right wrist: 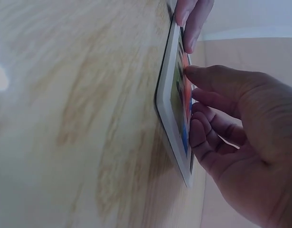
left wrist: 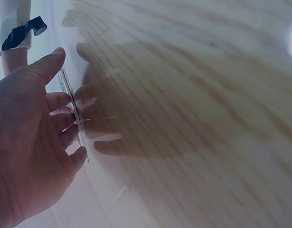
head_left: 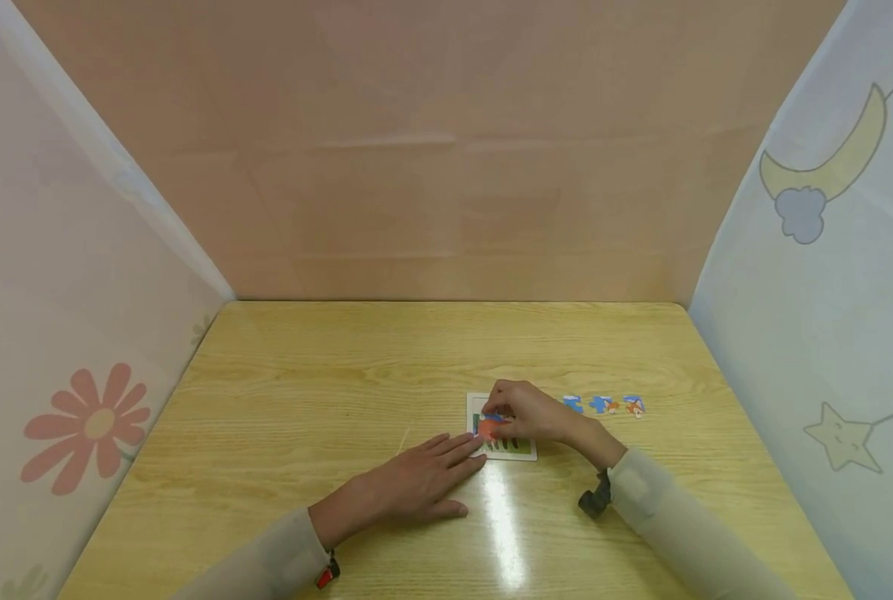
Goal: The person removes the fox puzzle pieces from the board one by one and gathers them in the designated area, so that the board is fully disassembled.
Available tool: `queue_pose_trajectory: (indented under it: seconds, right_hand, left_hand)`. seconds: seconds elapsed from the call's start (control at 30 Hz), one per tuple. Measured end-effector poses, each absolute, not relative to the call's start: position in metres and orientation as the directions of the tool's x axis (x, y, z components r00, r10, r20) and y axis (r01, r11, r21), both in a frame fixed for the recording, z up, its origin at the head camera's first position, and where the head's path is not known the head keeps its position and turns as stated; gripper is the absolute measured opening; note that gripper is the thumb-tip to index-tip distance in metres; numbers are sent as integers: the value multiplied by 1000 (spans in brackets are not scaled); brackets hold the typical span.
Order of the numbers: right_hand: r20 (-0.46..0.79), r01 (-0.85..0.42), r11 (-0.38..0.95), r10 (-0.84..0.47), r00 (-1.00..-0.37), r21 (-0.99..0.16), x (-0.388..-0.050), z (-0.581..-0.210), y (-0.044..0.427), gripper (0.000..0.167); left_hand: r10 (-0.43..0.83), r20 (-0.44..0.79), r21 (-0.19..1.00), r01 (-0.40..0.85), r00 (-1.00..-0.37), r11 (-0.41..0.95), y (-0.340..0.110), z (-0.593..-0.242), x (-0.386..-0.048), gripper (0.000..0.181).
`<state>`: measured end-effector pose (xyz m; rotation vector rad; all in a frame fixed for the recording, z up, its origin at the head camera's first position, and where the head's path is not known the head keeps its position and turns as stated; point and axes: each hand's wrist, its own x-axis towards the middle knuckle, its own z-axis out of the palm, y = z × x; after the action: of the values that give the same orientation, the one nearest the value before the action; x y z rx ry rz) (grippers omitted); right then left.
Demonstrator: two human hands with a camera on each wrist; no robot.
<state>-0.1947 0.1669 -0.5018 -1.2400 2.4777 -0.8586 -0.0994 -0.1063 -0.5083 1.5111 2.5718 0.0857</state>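
Pale sleeves (head_left: 682, 521) carry black wrist fittings (head_left: 595, 498), the left one (head_left: 328, 572) partly red.

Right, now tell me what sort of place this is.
Probably an indoor screened-off booth: pale hangings printed with a flower and a moon flank a wood-grained table, where loose jigsaw pieces lie near a white-rimmed picture board.

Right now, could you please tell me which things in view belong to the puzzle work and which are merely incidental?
Belongs to the job:
White-bordered picture board
Loose jigsaw pieces, to its right

Only incidental:
Flower-printed screen
Moon-and-star screen
Dark right-wrist strap
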Motion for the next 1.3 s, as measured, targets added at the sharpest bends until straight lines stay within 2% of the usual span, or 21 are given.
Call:
queue_pose_trajectory:
  seconds: [1.3]
  right_hand:
    - [17,-564,504,-736,-677,-654,-188,-504,165,24]
  left_hand:
    - [861,-150,144,851,-486,505,-105,-506,-99,74]
